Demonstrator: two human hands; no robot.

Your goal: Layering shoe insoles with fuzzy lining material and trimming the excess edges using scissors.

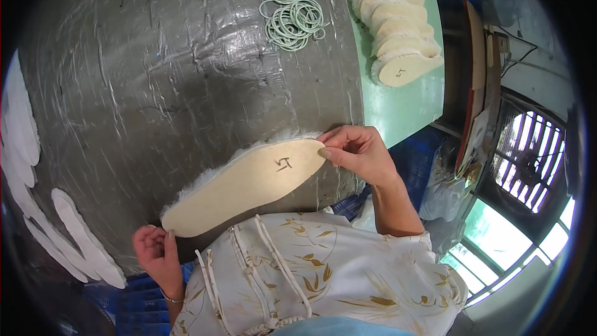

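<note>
One fleece-backed insole lies above the near side of the grey table, each end pinched firmly between thumb and fingers by the left hand and right hand, seemingly to keep it flat, with at least six overlapping insoles far right, green rings too tangled to count at the far side, and at least three white pieces left.

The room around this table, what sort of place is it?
Probably a small workshop handling insoles. The left hand and right hand hold a fleecy insole, an overlapping row of similar ones lies on a green surface, and white sole-shaped pieces lie at the left.
</note>
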